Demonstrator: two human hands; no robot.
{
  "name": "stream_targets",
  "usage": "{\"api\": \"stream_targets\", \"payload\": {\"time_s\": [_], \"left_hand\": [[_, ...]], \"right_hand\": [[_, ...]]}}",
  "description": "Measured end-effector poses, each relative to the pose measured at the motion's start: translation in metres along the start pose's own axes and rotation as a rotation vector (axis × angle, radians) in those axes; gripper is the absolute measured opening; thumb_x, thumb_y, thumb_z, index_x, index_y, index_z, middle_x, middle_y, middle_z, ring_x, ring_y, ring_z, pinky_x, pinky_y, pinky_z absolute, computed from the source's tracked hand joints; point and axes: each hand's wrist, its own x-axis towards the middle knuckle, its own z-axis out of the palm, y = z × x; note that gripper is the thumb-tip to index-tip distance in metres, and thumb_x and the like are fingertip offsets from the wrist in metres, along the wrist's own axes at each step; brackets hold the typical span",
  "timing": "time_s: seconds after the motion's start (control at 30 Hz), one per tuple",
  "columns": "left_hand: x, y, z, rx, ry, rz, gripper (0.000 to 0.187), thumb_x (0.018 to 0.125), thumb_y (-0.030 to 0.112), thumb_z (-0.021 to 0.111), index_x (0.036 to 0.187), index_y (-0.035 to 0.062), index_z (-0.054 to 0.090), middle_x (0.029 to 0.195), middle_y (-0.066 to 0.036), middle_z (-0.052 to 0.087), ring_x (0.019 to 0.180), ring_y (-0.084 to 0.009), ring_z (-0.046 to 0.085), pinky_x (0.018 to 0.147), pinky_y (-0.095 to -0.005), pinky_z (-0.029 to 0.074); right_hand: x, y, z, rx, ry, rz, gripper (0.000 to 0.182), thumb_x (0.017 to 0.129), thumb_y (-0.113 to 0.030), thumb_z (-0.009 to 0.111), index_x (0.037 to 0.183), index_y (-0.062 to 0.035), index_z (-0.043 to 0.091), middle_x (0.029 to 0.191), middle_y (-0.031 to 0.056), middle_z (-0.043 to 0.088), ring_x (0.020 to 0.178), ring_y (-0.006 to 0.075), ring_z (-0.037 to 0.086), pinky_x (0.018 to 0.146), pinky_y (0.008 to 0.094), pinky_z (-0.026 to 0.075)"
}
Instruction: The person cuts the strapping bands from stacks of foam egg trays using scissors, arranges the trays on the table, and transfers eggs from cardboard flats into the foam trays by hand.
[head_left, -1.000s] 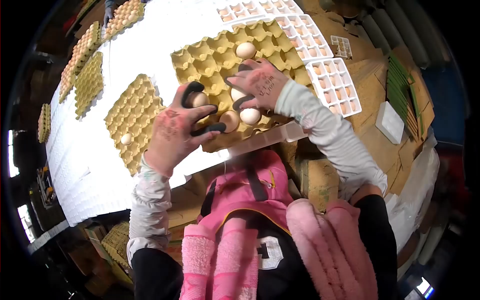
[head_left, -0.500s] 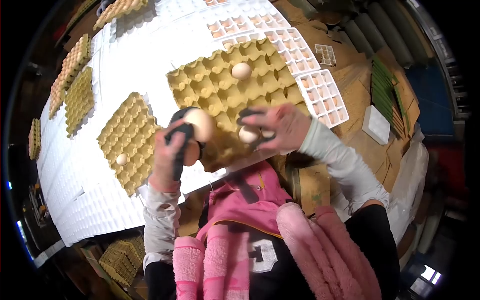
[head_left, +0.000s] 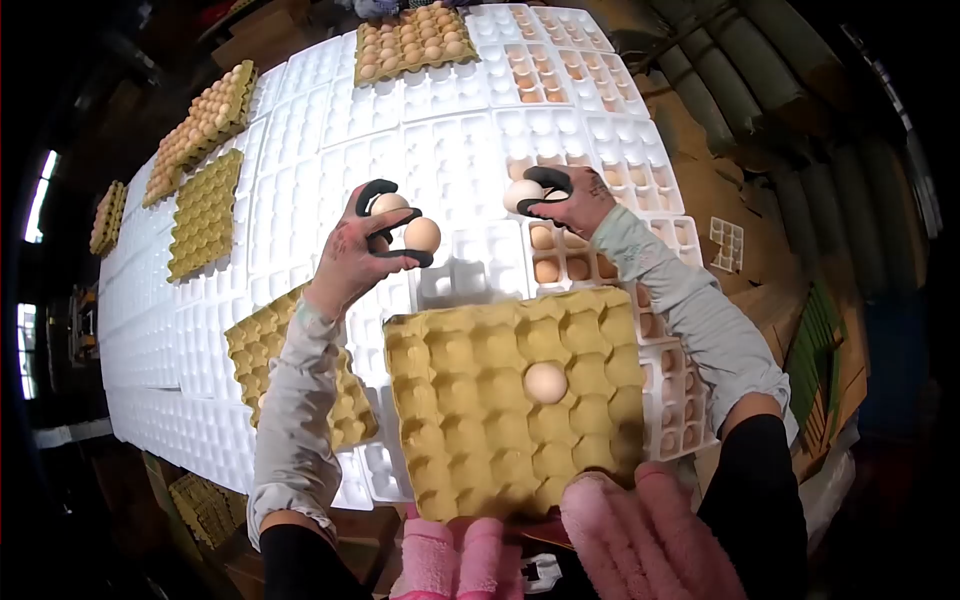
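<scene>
My left hand point(head_left: 352, 248), black coverings on its fingertips, is closed around a few eggs; a brown egg point(head_left: 422, 235) and a paler egg point(head_left: 388, 206) show clearly. It hovers above white plastic egg trays point(head_left: 365, 165). To the right, my right hand point(head_left: 582, 204) grips eggs too, a pale egg point(head_left: 522, 196) plain between its fingers and part of another behind. Below that hand is a white tray partly filled with eggs point(head_left: 545, 268). Close to my body lies a yellowish pulp egg tray point(head_left: 460, 383) with a single egg point(head_left: 546, 382) in it.
A second pulp tray point(head_left: 265, 340) lies partly behind my left forearm. Full pulp trays of eggs point(head_left: 415, 42) stand at the back and far left point(head_left: 203, 125), near another pulp tray point(head_left: 205, 215). Cardboard point(head_left: 690, 150) and green rolls point(head_left: 745, 75) are at right.
Both hands have moved forward, away from my body, from over the pulp tray to over the white trays, carrying eggs. The view has shifted, and the pulp tray now appears lower.
</scene>
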Motion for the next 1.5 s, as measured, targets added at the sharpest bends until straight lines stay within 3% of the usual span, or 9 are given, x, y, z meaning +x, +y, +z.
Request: {"api": "stream_targets", "payload": {"time_s": [0.17,0.27,0.4,0.5,0.63,0.77,0.97,1.17,1.5], "left_hand": [[0.073,-0.103,0.036,0.717,-0.046,-0.116,0.053,0.06,0.03,0.083,0.11,0.0213,0.067,0.129,-0.008,0.048,0.102,-0.0242,0.059,0.085,-0.0368,0.05],[0.086,-0.128,0.049,0.79,-0.153,-0.149,0.049,0.067,0.03,0.078,0.114,0.0229,0.065,0.128,-0.01,0.049,0.101,-0.0261,0.06,0.087,-0.0368,0.05],[0.114,-0.148,0.059,0.359,0.091,0.024,0.039,0.081,0.023,0.065,0.12,0.0242,0.06,0.119,-0.013,0.055,0.093,-0.0317,0.061,0.08,-0.0396,0.051],[0.133,-0.143,0.066,0.669,-0.114,-0.142,0.034,0.084,0.026,0.061,0.118,0.0224,0.06,0.107,-0.009,0.062,0.093,-0.0298,0.062,0.078,-0.0393,0.051],[0.171,-0.131,0.095,0.16,0.304,0.068,0.035,0.089,0.029,0.051,0.123,0.0199,0.056,0.117,-0.006,0.06,0.11,-0.0285,0.055,0.089,-0.0411,0.045],[0.164,-0.158,0.138,0.917,0.059,0.295,0.048,0.091,0.029,0.049,0.137,0.0253,0.04,0.141,-0.003,0.044,0.133,-0.0314,0.034,0.107,-0.0544,0.02],[-0.011,-0.074,-0.045,0.314,0.6,0.237,0.036,0.088,0.01,0.052,0.124,0.01,0.056,0.131,-0.01,0.052,0.126,-0.0316,0.041,0.103,-0.0386,0.033],[-0.336,-0.197,-0.139,0.519,0.927,-0.762,0.029,0.086,0.012,0.056,0.113,0.0045,0.062,0.114,-0.014,0.061,0.104,-0.0296,0.057,0.09,-0.0354,0.045],[-0.353,-0.216,-0.09,0.724,0.206,-0.254,0.061,0.068,0.023,0.074,0.125,0.0202,0.053,0.123,-0.005,0.054,0.119,-0.0271,0.044,0.104,-0.0457,0.028]], "right_hand": [[0.073,0.042,0.079,-0.878,-0.293,-0.225,0.053,0.078,-0.041,0.066,0.116,-0.0074,0.053,0.092,0.0092,0.064,0.088,0.0265,0.062,0.076,0.036,0.049],[0.089,0.045,0.096,-0.731,-0.105,-0.431,0.039,0.084,-0.044,0.059,0.101,-0.0096,0.054,0.095,0.0057,0.059,0.085,0.0231,0.062,0.078,0.0365,0.049],[0.108,0.028,0.142,-0.635,0.0,-0.469,0.04,0.084,-0.028,0.061,0.115,-0.005,0.051,0.105,0.0148,0.056,0.098,0.029,0.057,0.082,0.0363,0.047],[0.121,0.044,0.151,-0.199,0.304,-0.396,0.033,0.088,-0.016,0.054,0.117,-0.0013,0.05,0.112,0.0195,0.054,0.104,0.0363,0.052,0.091,0.0403,0.043],[0.087,0.028,0.046,0.229,0.329,-0.287,0.033,0.088,-0.009,0.051,0.119,0.0011,0.05,0.117,0.0171,0.055,0.106,0.0313,0.055,0.093,0.0352,0.043],[-0.012,0.012,-0.031,0.416,0.066,-0.11,0.036,0.093,-0.007,0.044,0.127,0.005,0.046,0.12,0.016,0.056,0.109,0.0209,0.056,0.094,0.0285,0.042],[-0.219,-0.026,-0.033,0.477,0.075,0.538,0.039,0.097,-0.016,0.042,0.129,0.0052,0.047,0.123,0.0171,0.056,0.11,0.0259,0.056,0.094,0.0348,0.044],[-0.307,-0.022,0.018,-0.546,-0.117,0.093,0.033,0.09,-0.01,0.057,0.12,0.0031,0.053,0.121,0.0233,0.052,0.105,0.037,0.051,0.087,0.0406,0.043],[-0.28,-0.061,-0.031,-0.879,0.156,-0.114,0.032,0.094,-0.005,0.045,0.124,-0.0025,0.056,0.126,0.0199,0.048,0.114,0.0345,0.05,0.096,0.0373,0.04]]}}
